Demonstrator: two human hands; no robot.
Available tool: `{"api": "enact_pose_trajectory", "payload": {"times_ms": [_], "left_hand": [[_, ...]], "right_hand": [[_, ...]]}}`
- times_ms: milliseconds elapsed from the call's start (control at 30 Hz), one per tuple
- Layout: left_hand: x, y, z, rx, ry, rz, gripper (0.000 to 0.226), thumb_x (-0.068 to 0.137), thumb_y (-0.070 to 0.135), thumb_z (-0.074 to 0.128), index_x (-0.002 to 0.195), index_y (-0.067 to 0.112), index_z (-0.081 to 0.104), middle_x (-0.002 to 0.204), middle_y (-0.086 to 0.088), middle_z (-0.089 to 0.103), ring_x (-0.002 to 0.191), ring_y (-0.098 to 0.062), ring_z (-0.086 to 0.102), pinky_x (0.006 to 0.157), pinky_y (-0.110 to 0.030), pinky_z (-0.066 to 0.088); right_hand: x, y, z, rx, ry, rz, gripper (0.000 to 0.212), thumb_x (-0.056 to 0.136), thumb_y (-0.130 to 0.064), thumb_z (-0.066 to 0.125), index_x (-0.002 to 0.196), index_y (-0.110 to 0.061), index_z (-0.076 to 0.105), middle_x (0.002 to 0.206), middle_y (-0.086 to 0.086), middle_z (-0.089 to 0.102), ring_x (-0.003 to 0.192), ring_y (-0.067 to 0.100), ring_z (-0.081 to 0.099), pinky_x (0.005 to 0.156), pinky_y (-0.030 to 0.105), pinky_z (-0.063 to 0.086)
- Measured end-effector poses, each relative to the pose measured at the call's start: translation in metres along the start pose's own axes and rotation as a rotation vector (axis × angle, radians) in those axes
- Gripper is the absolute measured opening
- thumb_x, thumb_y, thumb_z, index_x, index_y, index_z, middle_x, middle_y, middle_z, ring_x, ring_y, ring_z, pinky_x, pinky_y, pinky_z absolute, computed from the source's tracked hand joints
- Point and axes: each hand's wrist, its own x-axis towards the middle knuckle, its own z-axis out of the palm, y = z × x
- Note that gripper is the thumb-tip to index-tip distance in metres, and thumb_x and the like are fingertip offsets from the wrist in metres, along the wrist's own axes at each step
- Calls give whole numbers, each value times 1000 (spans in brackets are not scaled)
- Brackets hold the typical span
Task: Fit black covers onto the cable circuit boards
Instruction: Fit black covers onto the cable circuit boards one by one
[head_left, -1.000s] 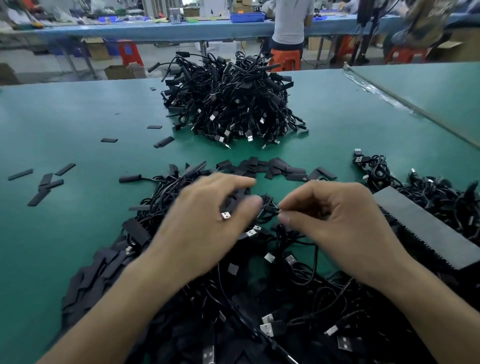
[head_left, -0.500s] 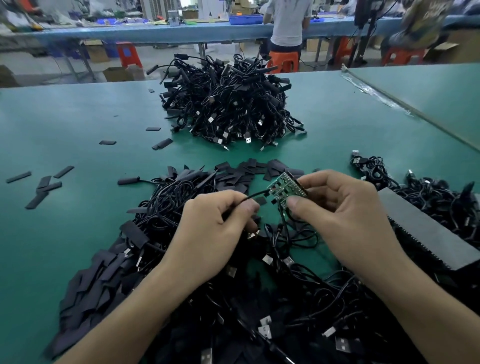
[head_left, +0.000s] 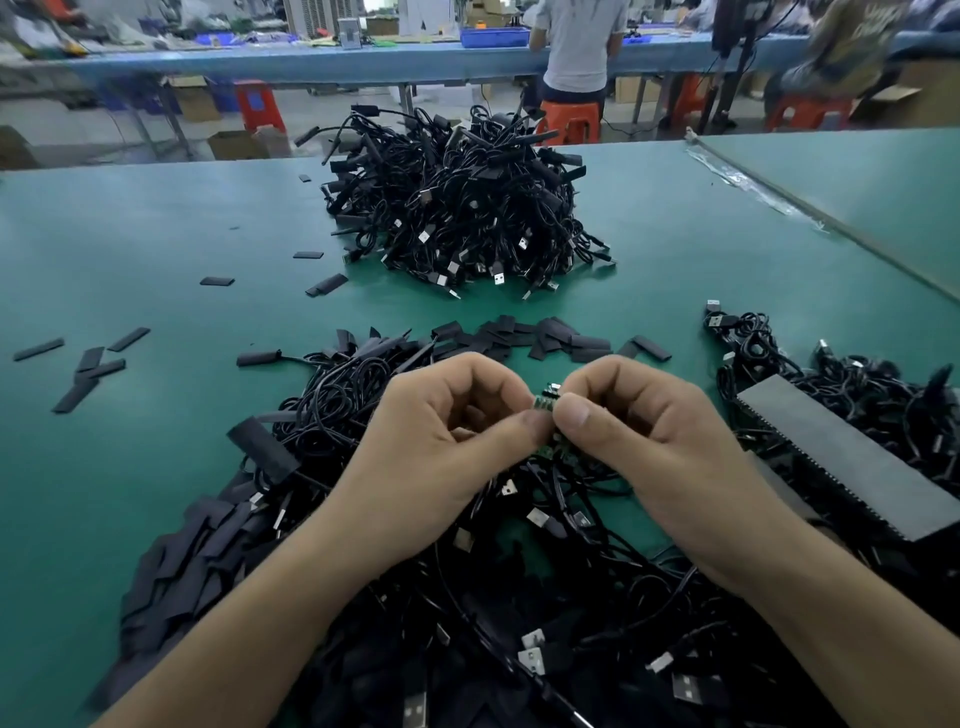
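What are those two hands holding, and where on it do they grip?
A small green circuit board. The left hand and the right hand both pinch it around its middle, one from each side, so only its two ends show.

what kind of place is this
Probably an electronics assembly floor: a heap of black USB cables on a green worktable, loose black covers, and a circuit board pinched between the left hand and right hand.

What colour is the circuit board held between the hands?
Green: the circuit board shows best in the head view.
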Motion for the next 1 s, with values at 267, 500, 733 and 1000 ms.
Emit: {"api": "enact_pose_trajectory", "payload": {"times_ms": [267, 500, 733, 1000], "left_hand": [[-4, 3, -2, -91, -124, 48, 15, 76, 28, 76, 80, 22, 62, 67, 9, 55, 61, -11, 48, 57, -21, 40], [-4, -3, 0, -115, -68, 27, 28, 67, 32, 81, 68, 12, 62, 62, -9, 59, 57, -21, 49, 53, -29, 41], [-5, -9, 0, -341, -117, 2, 25, 67, 45, 86, 69, 25, 71, 62, 9, 62, 55, -1, 52, 54, -12, 43], [5, -1, -16, -497, 189, 115, 17, 91, 41, 63, 83, 27, 69, 72, 3, 71, 64, -11, 68, 69, -30, 59]], "right_hand": [[-2, 1, 6, 239, 26, 97, 17, 65, -32, 85, 70, -22, 72, 72, 5, 64, 71, 17, 57, 70, 25, 49], [-4, -4, 7, 362, -88, 147, 14, 72, -35, 76, 67, -24, 71, 67, -5, 62, 64, 5, 56, 64, 15, 49], [-9, -9, 17, 413, -107, 120, 15, 74, -37, 73, 71, -22, 74, 72, -3, 69, 70, 9, 63, 68, 21, 54], [3, -7, -6, 42, 550, 109, 15, 83, -36, 67, 80, -22, 65, 65, -11, 64, 60, 0, 57, 60, 23, 52]]}}
